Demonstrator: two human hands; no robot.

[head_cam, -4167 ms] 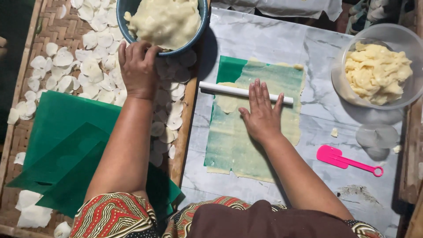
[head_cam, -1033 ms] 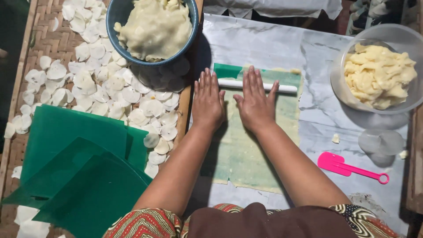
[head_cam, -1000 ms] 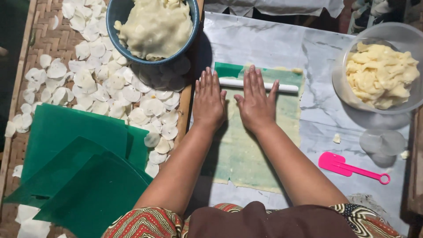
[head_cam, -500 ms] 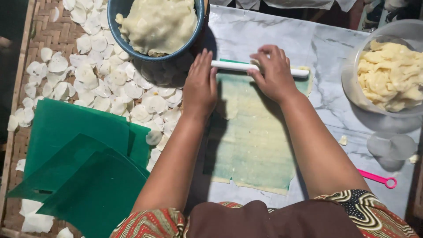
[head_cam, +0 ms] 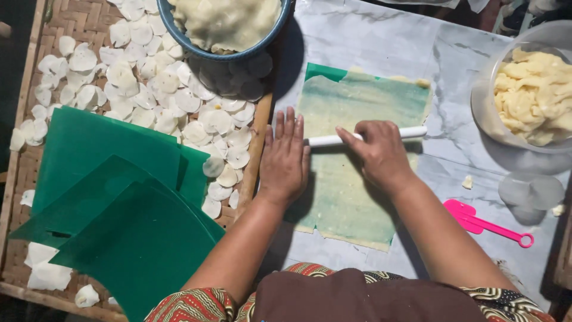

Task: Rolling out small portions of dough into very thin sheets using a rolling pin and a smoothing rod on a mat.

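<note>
Right hand (head_cam: 381, 156) grips the white rolling pin (head_cam: 333, 140) on the dough sheet (head_cam: 357, 179); left hand (head_cam: 285, 160) lies flat, seemingly touching its end. Even pressure keeps thickness uniform.

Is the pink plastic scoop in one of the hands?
No, the pink plastic scoop lies alone on the marble table, beside the right hand.

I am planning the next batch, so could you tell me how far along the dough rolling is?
Done: many thin white discs lie on the woven tray.
In hand: both hands, left and right, press a white roller on a thin dough sheet.
Left: the blue bowl holds much dough.
</note>
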